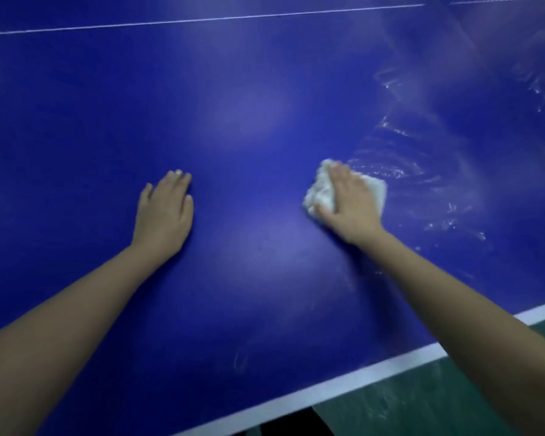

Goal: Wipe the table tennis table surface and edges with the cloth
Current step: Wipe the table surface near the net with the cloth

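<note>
- The cloth (320, 190), white and crumpled, lay flat on the blue tabletop (233, 89), right of centre in the head view and well inside the near edge
- The right hand (348, 199) pressed down on the cloth from above. Its fingers (339, 173) were straight and close together and lay across the fabric without curling round it, and the thumb rested at the cloth's near left corner
- The cloth sat directly beneath those fingers, with fabric showing on both sides of the hand. Its long axis ran left to right, crosswise to the fingers. The wad was bunched and had no clear pointing end
- The left hand (164, 209) rested palm down on bare tabletop, well apart from the cloth on its left. Its fingers were straight, held nothing, and probably served as a brace
- The right hand was therefore the working hand; the left was the farther one
- Wet streaks (390, 171) fanned out to the right of the cloth and beyond it. The surface to the left appeared dry, so the next stroke would probably need to travel left, broadside to the cloth's long axis
- The white border stripe (328, 385) ran along the near edge, with green floor (453, 404) beyond it. A thin white line (202, 18) crossed the far part of the tabletop
- Judged state of the task: surface partly wiped, edges not yet reached
</note>
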